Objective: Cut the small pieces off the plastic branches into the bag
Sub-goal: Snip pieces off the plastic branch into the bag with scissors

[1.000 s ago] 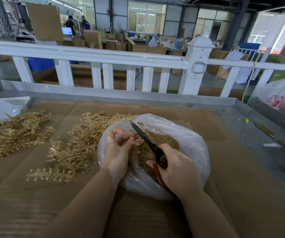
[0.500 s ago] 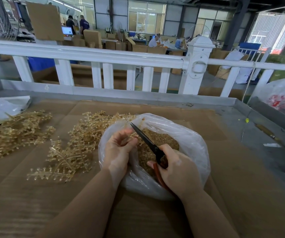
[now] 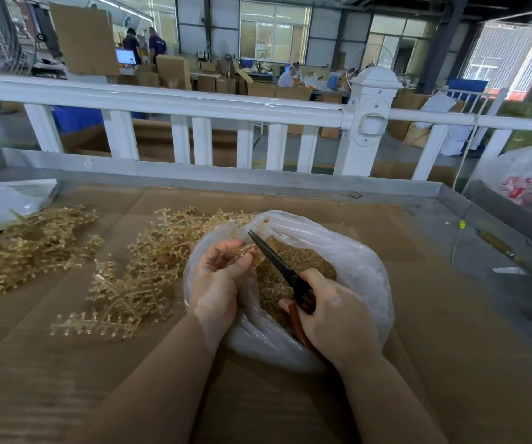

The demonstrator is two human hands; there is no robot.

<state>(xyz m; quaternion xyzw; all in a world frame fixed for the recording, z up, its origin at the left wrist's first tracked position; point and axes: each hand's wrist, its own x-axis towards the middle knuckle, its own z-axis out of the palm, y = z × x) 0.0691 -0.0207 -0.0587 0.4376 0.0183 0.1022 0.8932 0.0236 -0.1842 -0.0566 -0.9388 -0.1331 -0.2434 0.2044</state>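
Observation:
A clear plastic bag (image 3: pixel 364 270) lies open on the cardboard-covered table, holding a heap of small golden pieces (image 3: pixel 293 261). Over its left rim my left hand (image 3: pixel 218 280) pinches a small golden plastic branch (image 3: pixel 245 250) between thumb and fingers. My right hand (image 3: pixel 332 315) grips scissors (image 3: pixel 277 264) with red-brown handles; the dark blades point up and left, their tip beside the branch. A pile of golden plastic branches (image 3: pixel 136 277) lies on the table left of the bag.
A second heap of branches (image 3: pixel 24 248) lies at the far left beside a white bag (image 3: pixel 5 197). A white railing (image 3: pixel 194 104) runs along the table's far edge. Another plastic bag (image 3: pixel 530 177) sits at the right. People work among boxes in the background.
My left hand has closed its fingers around the small branch and turned it slightly toward the blades. The scissors and my right hand have barely shifted.

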